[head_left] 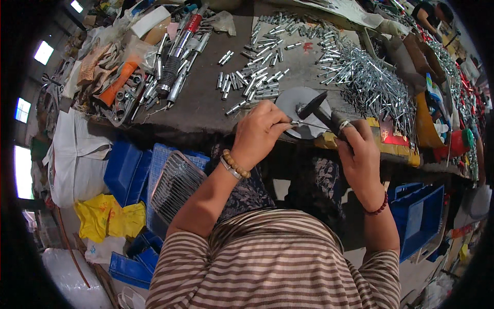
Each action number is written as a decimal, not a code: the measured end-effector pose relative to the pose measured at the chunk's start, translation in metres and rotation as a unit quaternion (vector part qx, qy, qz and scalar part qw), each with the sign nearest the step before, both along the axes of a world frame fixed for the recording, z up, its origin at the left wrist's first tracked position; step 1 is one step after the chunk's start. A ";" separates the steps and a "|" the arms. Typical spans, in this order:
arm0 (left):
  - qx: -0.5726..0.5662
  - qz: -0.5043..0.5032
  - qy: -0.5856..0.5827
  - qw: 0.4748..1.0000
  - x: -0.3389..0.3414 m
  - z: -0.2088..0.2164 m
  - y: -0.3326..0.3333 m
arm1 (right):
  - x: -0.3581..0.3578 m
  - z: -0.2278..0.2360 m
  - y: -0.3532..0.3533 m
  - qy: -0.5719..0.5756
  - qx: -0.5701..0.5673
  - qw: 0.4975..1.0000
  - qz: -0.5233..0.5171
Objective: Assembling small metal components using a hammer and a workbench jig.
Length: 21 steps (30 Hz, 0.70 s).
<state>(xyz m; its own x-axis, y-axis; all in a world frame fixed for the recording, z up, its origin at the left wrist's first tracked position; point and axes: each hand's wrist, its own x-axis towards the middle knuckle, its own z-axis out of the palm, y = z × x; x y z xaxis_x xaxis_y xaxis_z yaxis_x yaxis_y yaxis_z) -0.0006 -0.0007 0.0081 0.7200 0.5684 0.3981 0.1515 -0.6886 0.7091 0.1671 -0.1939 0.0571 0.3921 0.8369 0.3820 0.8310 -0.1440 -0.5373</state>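
Note:
My left hand (261, 131) is closed in a pinch at the table's front edge. Between its fingertips is a thin metal rod (311, 124) with a thicker silvery end, lying over a round grey metal disc (286, 101). My right hand (360, 157) is wrapped round the handle of a hammer (312, 105), whose dark head is above the disc. The rod's far end runs toward my right hand, and I cannot tell whether those fingers touch it. Short silvery metal sleeves (252, 82) lie loose beyond my left hand. A heap of thin metal rods (378, 85) lies beyond the right one.
At the left of the workbench (206, 98) lie a red-and-black tool (177, 56), an orange-handled tool (118, 85) and metal parts. Blue crates (419, 221) stand below on both sides. A yellow bag (110, 219) lies at lower left. Another person (432, 18) is at the far right.

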 end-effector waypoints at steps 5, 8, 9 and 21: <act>-0.012 -0.010 -0.007 1.000 0.002 -0.003 0.001 | 0.023 -0.002 0.015 0.074 0.018 0.997 0.015; -0.020 -0.012 0.002 1.000 0.002 -0.001 0.001 | 0.051 -0.021 0.031 0.091 0.015 0.996 0.015; -0.021 -0.009 0.002 1.000 0.002 -0.001 0.000 | 0.058 -0.022 0.038 0.029 -0.007 0.999 0.033; 0.138 -0.040 0.085 0.986 0.001 0.013 0.001 | 0.011 -0.024 0.039 -0.220 -0.024 0.975 0.027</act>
<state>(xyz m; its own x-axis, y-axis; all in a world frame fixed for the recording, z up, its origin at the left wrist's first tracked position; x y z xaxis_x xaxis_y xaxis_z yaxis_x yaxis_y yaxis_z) 0.0002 -0.0001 0.0209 0.8278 0.3942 0.3992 0.1891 -0.8660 0.4629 0.1776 -0.1551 0.0331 0.1532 0.8732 0.4627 0.9867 -0.1092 -0.1207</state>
